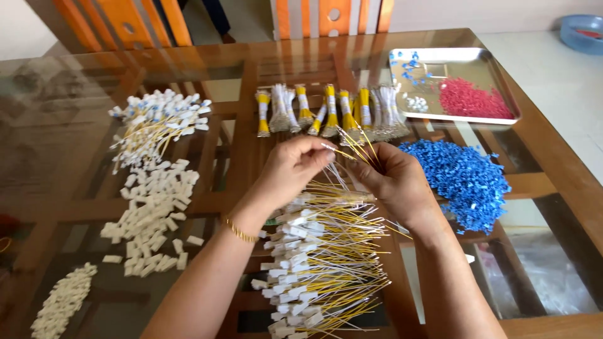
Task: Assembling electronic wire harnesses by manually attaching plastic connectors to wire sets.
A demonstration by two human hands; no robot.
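Upward-slanting yellow wires point(355, 145), right hand point(392, 182)

Thin yellow and white wires point(352, 147) in hands. Small white plastic connectors point(154, 210), cream tint. Heap of blue plastic pieces point(465, 176), vivid. Red plastic pieces point(471, 100) on shiny silver metal tray point(499, 78). Yellow-and-white banded wire bundles point(330, 113). Brown wooden glass-topped table point(553, 163). Orange chair backs point(125, 19).
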